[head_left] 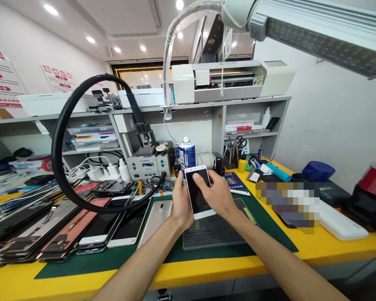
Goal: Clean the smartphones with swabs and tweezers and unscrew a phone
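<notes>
A white smartphone [198, 193] with a dark screen is held up over the workbench, its top end tipped away from me. My left hand [181, 202] wraps round its left edge and lower back. On the right edge, my right hand [218, 190] grips it, with the thumb lying across the upper part of the screen. Fingers behind the phone are hidden. Below it lies a grey perforated pad [219, 234] on a green mat [269, 240]. A gold phone [155, 219], back side up, rests on the mat left of my hands.
Rows of phones and screens [72, 223] cover the bench at left. A black hose [58, 138] loops from the hot-air station [148, 167] over them. Behind the phone stands a blue spray can [187, 154]. A lamp [319, 35] hangs overhead; a white power bank-like block [341, 219] lies right.
</notes>
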The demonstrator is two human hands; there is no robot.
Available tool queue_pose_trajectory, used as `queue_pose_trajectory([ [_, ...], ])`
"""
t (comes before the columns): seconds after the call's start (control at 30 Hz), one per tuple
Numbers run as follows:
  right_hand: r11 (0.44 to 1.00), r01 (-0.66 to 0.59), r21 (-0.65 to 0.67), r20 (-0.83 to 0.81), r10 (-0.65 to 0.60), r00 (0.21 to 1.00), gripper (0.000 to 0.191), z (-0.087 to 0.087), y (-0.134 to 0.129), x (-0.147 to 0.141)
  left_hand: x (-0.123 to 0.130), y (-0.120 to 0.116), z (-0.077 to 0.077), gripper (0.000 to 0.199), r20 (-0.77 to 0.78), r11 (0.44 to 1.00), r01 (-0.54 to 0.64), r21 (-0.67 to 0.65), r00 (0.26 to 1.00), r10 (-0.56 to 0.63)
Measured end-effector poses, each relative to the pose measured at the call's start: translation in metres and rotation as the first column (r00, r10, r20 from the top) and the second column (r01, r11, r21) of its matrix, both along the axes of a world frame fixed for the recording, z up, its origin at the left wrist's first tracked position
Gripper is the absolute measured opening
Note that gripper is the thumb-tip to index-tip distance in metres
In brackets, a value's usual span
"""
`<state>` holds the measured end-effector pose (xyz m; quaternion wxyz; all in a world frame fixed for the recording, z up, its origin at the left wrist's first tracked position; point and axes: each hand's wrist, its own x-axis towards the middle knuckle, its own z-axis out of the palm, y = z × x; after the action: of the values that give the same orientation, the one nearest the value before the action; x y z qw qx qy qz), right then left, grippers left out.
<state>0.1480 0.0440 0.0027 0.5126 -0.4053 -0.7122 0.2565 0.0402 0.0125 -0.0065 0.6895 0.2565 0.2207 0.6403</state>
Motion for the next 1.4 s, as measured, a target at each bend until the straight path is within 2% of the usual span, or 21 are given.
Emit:
queue_pose_trajectory([
  [0.1,0.998,0.057,-0.012,0.037,-0.056,0.998,0.038,0.0,-0.003,-0.003,0.005,0.0,-0.001,0.057,-0.011,0.998,-0.063,0.024,0.998,0.063],
  [0.23,0.994,0.097,-0.043,0.02,-0.096,0.995,0.043,0.0,-0.004,-0.005,0.011,0.002,-0.004,0.047,-0.024,0.96,-0.269,0.083,0.962,0.271],
  [0.3,0.993,0.096,-0.062,-0.004,-0.097,0.995,0.045,0.002,-0.004,-0.005,0.013,0.002,-0.005,0.045,-0.023,0.945,-0.311,0.1,0.949,0.315],
  [0.5,0.998,-0.011,-0.067,-0.147,0.001,0.989,0.04,0.003,-0.003,-0.007,0.013,0.0,-0.005,0.047,-0.033,0.96,-0.255,0.116,0.965,0.26],
  [0.6,0.998,-0.042,-0.04,-0.186,0.034,0.982,0.037,0.0,0.0,-0.008,0.011,-0.002,-0.003,0.051,-0.045,0.977,-0.178,0.114,0.982,0.184],
  [0.73,1.0,-0.002,-0.021,-0.133,-0.001,0.991,0.041,-0.001,0.003,-0.005,0.008,-0.004,0.001,0.061,-0.046,0.997,-0.049,0.051,0.998,0.052],
  [0.97,0.996,0.067,-0.062,-0.094,-0.073,0.993,0.055,0.0,0.004,0.001,0.004,-0.006,0.003,0.066,-0.037,1.0,0.024,0.014,0.999,-0.024],
  [1.07,0.999,0.05,-0.02,-0.079,-0.051,0.996,0.042,0.002,0.002,0.001,0.005,-0.005,0.002,0.068,-0.029,0.999,0.047,0.004,0.998,-0.047],
  [1.13,0.998,0.055,-0.001,-0.058,-0.055,0.997,0.033,0.003,-0.001,0.0,0.007,-0.005,0.001,0.068,-0.029,0.999,0.043,0.009,0.999,-0.043],
  [1.23,0.996,0.093,-0.015,-0.045,-0.093,0.995,0.038,0.005,-0.003,-0.002,0.01,-0.004,-0.002,0.061,-0.037,0.998,-0.038,0.045,0.999,0.04],
  [1.4,0.993,0.12,-0.019,-0.112,-0.121,0.986,0.042,0.006,-0.004,-0.004,0.015,-0.003,-0.006,0.049,-0.042,0.977,-0.193,0.093,0.979,0.198],
])
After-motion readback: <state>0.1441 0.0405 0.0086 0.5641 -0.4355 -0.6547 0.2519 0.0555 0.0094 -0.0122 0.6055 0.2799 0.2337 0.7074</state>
